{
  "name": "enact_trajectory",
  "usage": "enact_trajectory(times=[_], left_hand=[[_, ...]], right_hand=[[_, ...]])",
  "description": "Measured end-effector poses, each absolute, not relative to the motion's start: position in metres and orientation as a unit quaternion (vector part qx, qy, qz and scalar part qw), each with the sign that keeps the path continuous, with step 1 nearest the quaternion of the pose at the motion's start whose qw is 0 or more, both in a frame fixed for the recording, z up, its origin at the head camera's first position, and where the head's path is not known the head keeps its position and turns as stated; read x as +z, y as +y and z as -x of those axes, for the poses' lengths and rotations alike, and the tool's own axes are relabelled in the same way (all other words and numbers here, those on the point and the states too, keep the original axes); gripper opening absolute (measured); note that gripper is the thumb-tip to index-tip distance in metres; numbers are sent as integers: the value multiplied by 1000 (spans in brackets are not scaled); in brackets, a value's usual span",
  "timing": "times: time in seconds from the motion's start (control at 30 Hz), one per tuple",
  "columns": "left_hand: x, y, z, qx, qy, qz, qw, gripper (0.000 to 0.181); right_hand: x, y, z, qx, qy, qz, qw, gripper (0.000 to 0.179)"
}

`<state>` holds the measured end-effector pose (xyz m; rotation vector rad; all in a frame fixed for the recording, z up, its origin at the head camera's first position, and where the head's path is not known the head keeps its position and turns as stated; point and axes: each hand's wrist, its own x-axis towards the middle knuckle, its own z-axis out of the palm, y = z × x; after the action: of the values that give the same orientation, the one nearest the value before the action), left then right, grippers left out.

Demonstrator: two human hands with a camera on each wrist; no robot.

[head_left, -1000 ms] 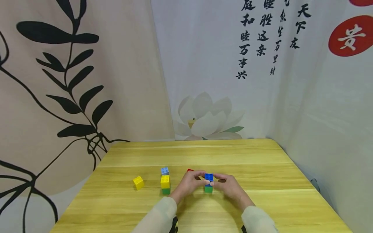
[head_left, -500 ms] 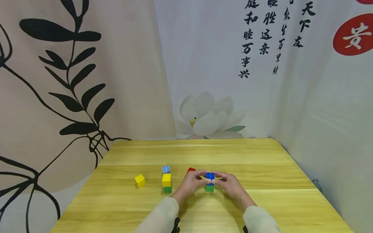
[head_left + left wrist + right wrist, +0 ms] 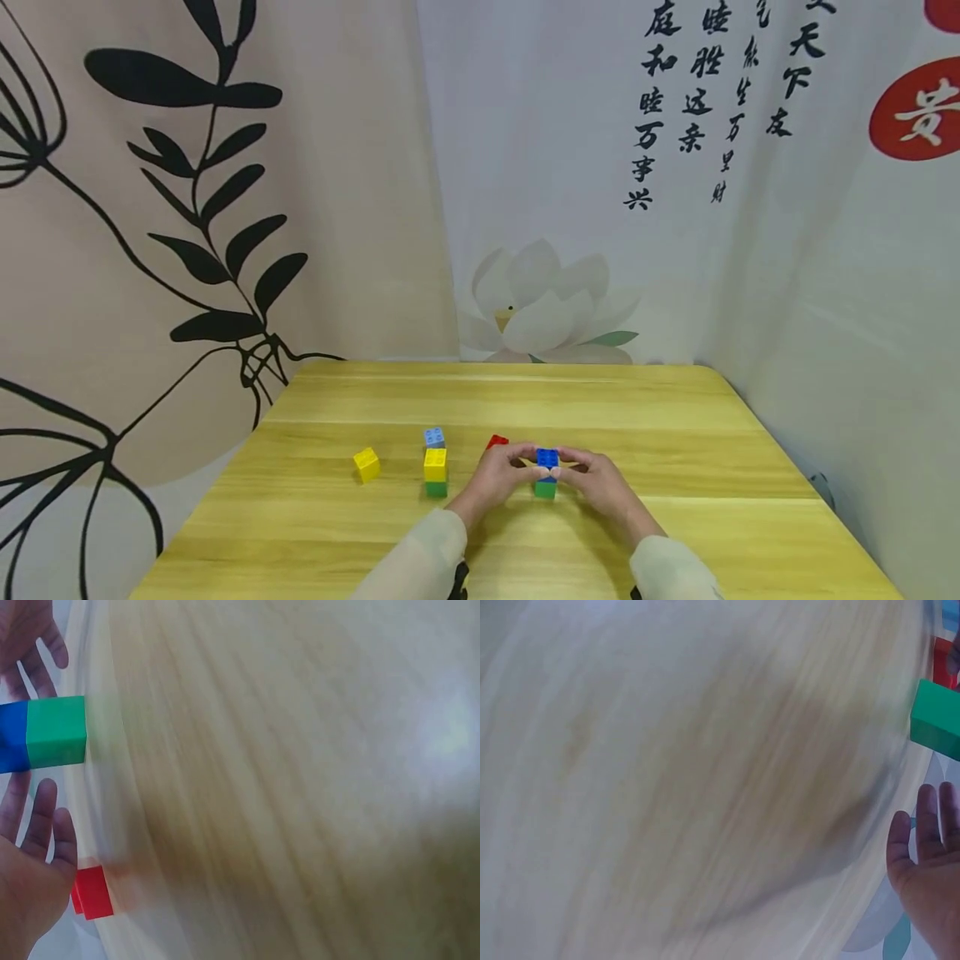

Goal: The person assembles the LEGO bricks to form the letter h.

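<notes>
In the head view, a blue toy block [image 3: 547,457] sits on top of a green block [image 3: 545,490], making a short upright stack. My left hand [image 3: 501,478] pinches the blue block from the left between thumb and fingers. From the other side my right hand [image 3: 597,483] grips the same block, the two thumbs meeting at its near face. The left wrist view shows the green block [image 3: 57,731] directly joined to the blue one [image 3: 13,737], fingers on both sides. Only the green block [image 3: 937,720] of the stack shows in the right wrist view.
A red block [image 3: 497,441] lies behind my left hand, partly hidden. Left of it stands a yellow block [image 3: 435,464] on a green one [image 3: 436,489], with a light blue block [image 3: 434,437] behind. A single yellow block [image 3: 367,465] lies further left on the wooden table [image 3: 675,417].
The head view has shifted slightly, so everything sits a little further right in it. Both hands keep their hold on the blue block.
</notes>
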<state>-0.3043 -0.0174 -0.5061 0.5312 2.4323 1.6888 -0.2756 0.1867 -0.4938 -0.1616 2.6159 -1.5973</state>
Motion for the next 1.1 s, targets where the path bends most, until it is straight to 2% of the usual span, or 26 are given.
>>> enact_trajectory(times=[0.17, 0.53, 1.1], left_hand=[[-503, -16, 301, 564, 806, -167, 70, 36], [-498, -16, 297, 550, 815, -159, 88, 32], [-489, -22, 292, 536, 824, -169, 74, 56]], right_hand=[[-492, 187, 274, -519, 852, 53, 34, 49], [-490, 185, 271, -522, 851, 51, 38, 47], [-490, 182, 270, -504, 863, 36, 15, 46]])
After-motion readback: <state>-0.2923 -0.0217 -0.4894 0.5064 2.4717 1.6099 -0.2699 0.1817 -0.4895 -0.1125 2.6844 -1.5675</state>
